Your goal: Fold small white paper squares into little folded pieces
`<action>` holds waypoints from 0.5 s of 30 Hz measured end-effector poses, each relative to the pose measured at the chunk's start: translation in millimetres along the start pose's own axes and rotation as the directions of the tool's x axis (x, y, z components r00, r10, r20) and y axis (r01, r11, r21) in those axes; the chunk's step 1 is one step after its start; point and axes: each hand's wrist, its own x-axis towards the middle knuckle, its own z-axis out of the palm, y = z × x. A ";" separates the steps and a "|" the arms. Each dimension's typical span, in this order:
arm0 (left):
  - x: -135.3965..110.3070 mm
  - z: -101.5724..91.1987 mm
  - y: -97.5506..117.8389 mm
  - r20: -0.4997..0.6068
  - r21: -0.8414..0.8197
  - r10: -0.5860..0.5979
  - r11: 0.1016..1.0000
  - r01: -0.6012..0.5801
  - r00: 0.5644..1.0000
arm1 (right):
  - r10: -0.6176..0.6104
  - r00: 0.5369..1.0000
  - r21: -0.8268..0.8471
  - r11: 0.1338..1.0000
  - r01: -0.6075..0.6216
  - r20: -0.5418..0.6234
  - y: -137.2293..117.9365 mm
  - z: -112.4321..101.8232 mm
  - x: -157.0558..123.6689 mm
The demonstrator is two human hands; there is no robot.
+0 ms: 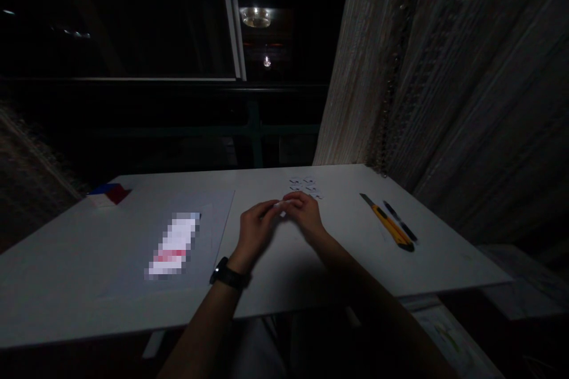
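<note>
My left hand (256,225), with a dark watch (227,273) on its wrist, and my right hand (307,213) meet over the middle of the white table. Between their fingertips they pinch a small white piece of paper (283,204), mostly hidden by the fingers. Just beyond my right hand lie several small white pieces of paper (309,181) with dark marks, set out in short rows. Dim light keeps the marks from being read.
A yellow utility knife (390,225) and a dark pen (400,222) lie at the right. On the left, a lit phone (174,246), its screen blurred, rests on a pale sheet (128,275). A coloured cube (108,194) sits at the far left. Curtains (355,59) hang behind the white table (284,284).
</note>
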 end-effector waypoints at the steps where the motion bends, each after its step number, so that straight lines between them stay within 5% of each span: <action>1: -0.2 -0.3 0.8 -0.019 0.020 0.015 1.000 -0.015 1.000 | 0.005 1.000 0.001 1.000 -0.005 0.009 -0.2 0.3 -0.2; 15: -2.0 0.7 0.9 -0.036 0.138 0.066 0.989 -0.060 0.997 | -0.077 0.997 -0.017 0.997 0.077 -0.006 2.4 3.2 -3.4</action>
